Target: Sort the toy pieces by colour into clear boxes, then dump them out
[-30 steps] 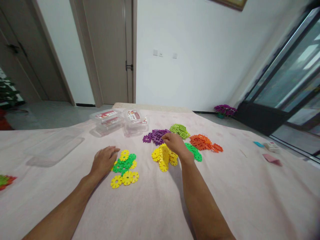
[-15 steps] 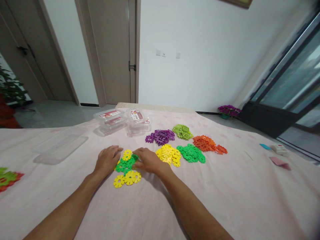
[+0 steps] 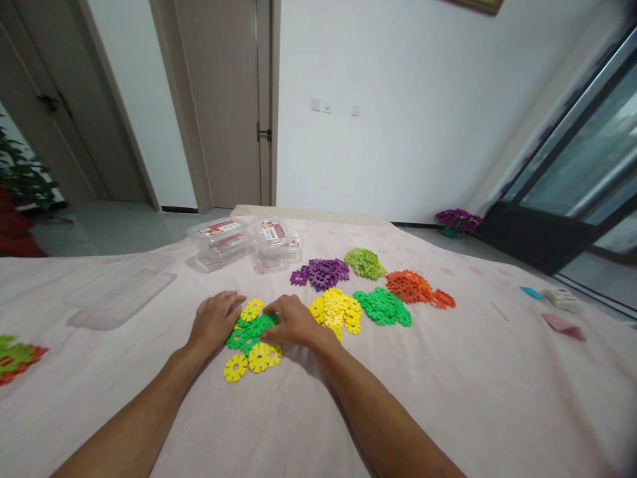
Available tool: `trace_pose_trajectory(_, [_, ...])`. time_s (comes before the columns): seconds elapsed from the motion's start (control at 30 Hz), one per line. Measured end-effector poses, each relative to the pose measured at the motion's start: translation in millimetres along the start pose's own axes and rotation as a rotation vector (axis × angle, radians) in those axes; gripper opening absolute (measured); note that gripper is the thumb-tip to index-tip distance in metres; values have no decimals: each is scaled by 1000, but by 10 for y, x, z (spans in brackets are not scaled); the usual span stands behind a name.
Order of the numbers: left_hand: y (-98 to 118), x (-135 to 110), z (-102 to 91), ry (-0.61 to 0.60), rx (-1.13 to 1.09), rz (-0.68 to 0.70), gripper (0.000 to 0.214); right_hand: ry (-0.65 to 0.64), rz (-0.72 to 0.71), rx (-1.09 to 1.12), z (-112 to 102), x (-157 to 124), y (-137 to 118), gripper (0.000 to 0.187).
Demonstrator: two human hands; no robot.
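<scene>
A small mixed heap of yellow and green snowflake-shaped plastic discs lies on the pink cloth between my two hands. My left hand [image 3: 213, 322] rests against the heap's left side, fingers curved and apart, holding nothing I can see. From the right, my right hand [image 3: 291, 320] reaches over the heap with thumb and forefinger apart, touching the green discs [image 3: 253, 330]. Several yellow discs [image 3: 259, 357] lie at the heap's near side, and another yellow disc [image 3: 251, 309] is at its far edge. The undersides of my fingers are hidden.
Sorted piles of yellow [image 3: 336, 309], green [image 3: 383, 306], purple [image 3: 322, 273], light green [image 3: 365, 263] and orange discs [image 3: 411, 286] lie to the right. Clear lidded boxes [image 3: 222, 238] stand behind; a clear tray [image 3: 122, 292] and red-green pieces [image 3: 18, 355] are left.
The green discs between my hands have spread slightly toward the left and toward me. A near yellow disc has shifted left. My right hand has moved a little with them; my left hand stays nearly still.
</scene>
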State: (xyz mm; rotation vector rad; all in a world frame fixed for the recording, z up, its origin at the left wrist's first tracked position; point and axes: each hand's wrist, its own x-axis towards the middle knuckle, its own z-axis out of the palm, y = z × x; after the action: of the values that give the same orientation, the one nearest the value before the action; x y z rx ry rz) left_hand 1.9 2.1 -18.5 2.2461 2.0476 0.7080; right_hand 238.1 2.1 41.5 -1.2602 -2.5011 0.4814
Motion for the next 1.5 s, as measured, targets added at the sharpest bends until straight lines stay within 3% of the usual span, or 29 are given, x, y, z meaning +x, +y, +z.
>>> trace_pose_trajectory(0.27, [11,-8,-6,-4,8,5,39,158,112,55,166,-4,-131,39])
trace_pose_trajectory(0.47, [58,-11,-43,-7,-11,-22,38,212,169,186,196,54,-44,28])
trace_pose_trajectory(0.67, [60,-6,-53,-11,-13,-10,38,144,280,552,195,140,149,17])
trace_pose_trajectory(0.77, [65,-11,-62,-7,1,-7,38,141,239,630,38,143,263,15])
trace_pose_trajectory(0.9, [61,-22,-64,-3,9,2,39,188,206,481,-353,60,435,18])
trace_pose_trajectory(1.13, [28,-18,-32,-1,-5,9,41,260,351,176,-949,-230,852,20])
trace_pose_trajectory(1.33, [17,-15,-30,1,9,15,42,225,552,-2,-1184,-548,1262,16])
trace_pose_trajectory(1.5, [3,-20,-24,9,20,27,44,221,690,-69,-1279,-711,1372,12])
